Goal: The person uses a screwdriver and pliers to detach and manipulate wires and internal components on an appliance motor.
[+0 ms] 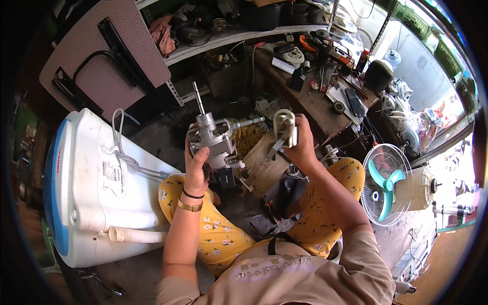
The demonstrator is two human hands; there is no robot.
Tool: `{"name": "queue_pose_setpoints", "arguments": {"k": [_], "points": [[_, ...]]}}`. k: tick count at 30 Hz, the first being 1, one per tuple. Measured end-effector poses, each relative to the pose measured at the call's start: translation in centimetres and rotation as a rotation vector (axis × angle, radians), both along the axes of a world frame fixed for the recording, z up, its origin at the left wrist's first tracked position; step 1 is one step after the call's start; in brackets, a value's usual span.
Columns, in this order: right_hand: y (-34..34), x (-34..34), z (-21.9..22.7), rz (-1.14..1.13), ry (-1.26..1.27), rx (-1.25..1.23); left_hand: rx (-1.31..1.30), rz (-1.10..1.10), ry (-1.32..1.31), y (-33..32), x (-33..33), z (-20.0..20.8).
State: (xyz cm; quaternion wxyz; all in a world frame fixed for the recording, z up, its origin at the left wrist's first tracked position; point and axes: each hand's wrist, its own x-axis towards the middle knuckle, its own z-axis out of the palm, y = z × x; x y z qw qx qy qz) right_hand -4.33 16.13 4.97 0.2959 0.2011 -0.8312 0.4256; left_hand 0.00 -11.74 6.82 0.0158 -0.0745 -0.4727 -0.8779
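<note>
In my left hand (pixel 195 170), raised in front of my knees, is a bare metal fan motor (pixel 216 142). One thin shaft points up from it, and another sticks out to the right. A small dark box (pixel 226 178) hangs below its body. My right hand (pixel 304 145) is closed on a cream rounded part (pixel 284 126) with a looped top. From that part a flat grey strip slants down to the left. The two held things are apart, with the right-hand shaft tip pointing toward the cream part.
A white tub with a blue edge (pixel 101 188) stands left, a looped grey cord on it. A fan with teal blades (pixel 386 185) is at right. Tools and a phone (pixel 355 102) crowd a wooden bench (pixel 317 104). A wooden board (pixel 262 170) lies beyond my knees.
</note>
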Motion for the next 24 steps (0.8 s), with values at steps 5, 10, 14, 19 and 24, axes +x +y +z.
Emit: {"name": "queue_pose_setpoints", "arguments": {"k": [5, 10, 14, 19, 24], "points": [[-1.2, -0.1, 0.5, -0.081, 0.04, 0.15, -0.035, 0.042, 0.02, -0.5, 0.3, 0.3], [-1.5, -0.1, 0.8, -0.165, 0.031, 0.243, -0.114, 0.096, 0.038, -0.6, 0.2, 0.4], [-1.4, 0.2, 1.5, -0.235, 0.016, 0.385, -0.213, 0.153, 0.086, -1.0, -0.1, 0.7], [-1.2, 0.8, 2.7, -0.274, 0.033, 0.506, -0.31, 0.191, 0.165, -0.8, 0.2, 1.8], [-1.5, 1.6, 3.0, -0.185, 0.062, 0.531, -0.318, 0.15, 0.158, -0.5, 0.1, 1.7]]}}
